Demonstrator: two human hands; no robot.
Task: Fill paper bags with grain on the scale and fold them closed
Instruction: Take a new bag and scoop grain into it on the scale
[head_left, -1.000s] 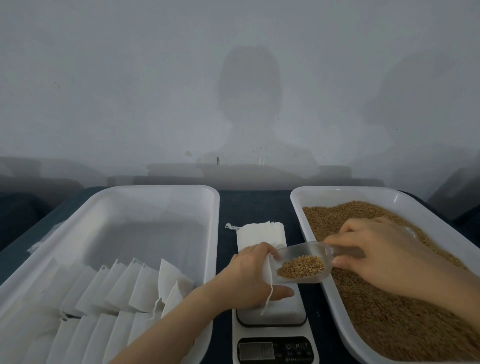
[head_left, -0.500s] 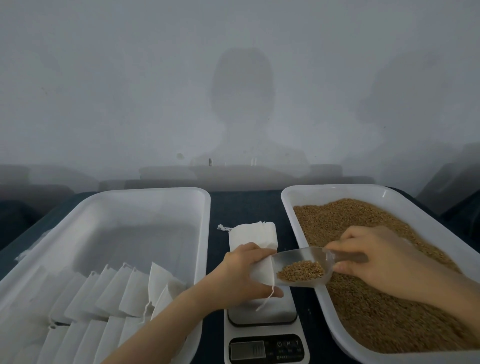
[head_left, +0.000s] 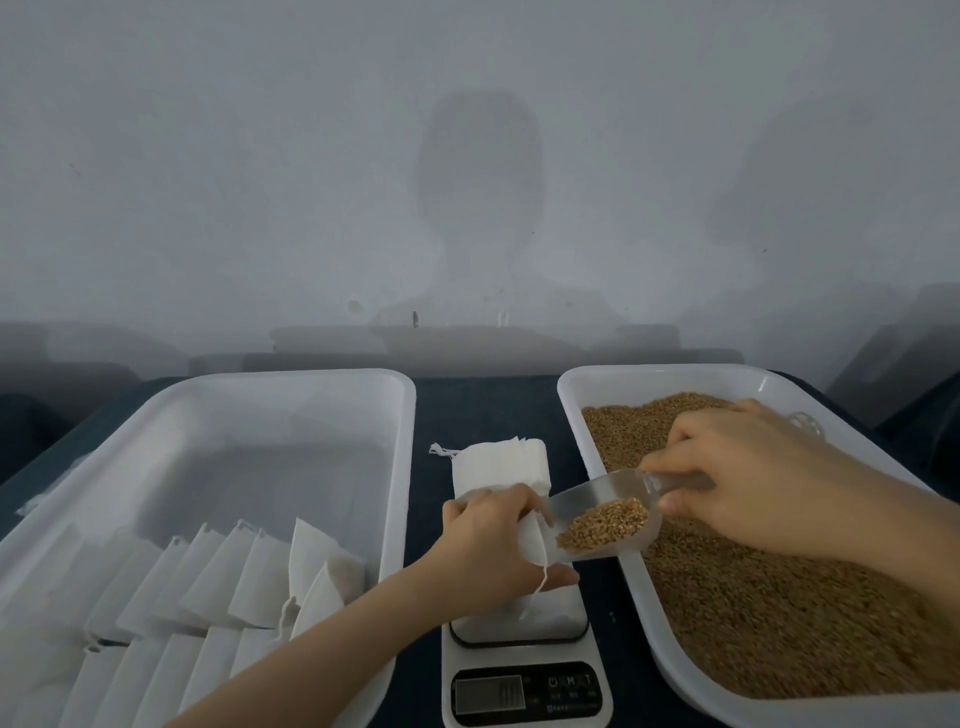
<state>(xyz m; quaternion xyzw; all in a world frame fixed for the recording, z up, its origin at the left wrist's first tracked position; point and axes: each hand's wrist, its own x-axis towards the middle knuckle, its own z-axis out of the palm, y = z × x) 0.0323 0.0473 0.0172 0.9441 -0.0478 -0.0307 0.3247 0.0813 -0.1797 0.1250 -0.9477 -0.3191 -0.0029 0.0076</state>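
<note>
My left hand (head_left: 493, 545) grips a small white paper bag (head_left: 531, 540) with a drawstring, held open just above the white kitchen scale (head_left: 524, 670). My right hand (head_left: 748, 473) holds the handle of a clear plastic scoop (head_left: 602, 514) part full of brown grain. The scoop's front lip is tilted down and touches the bag's mouth. The right hand is over the white tray of grain (head_left: 779, 597) at the right.
A stack of flat empty bags (head_left: 498, 462) lies on the dark table behind the scale. A large white tray (head_left: 260, 395) at the left holds several folded bags (head_left: 208, 587) in its near part. A grey wall stands close behind.
The scoop has tipped further down toward the bag mouth and its grain has slid to the front lip. Both hands stay roughly where they were.
</note>
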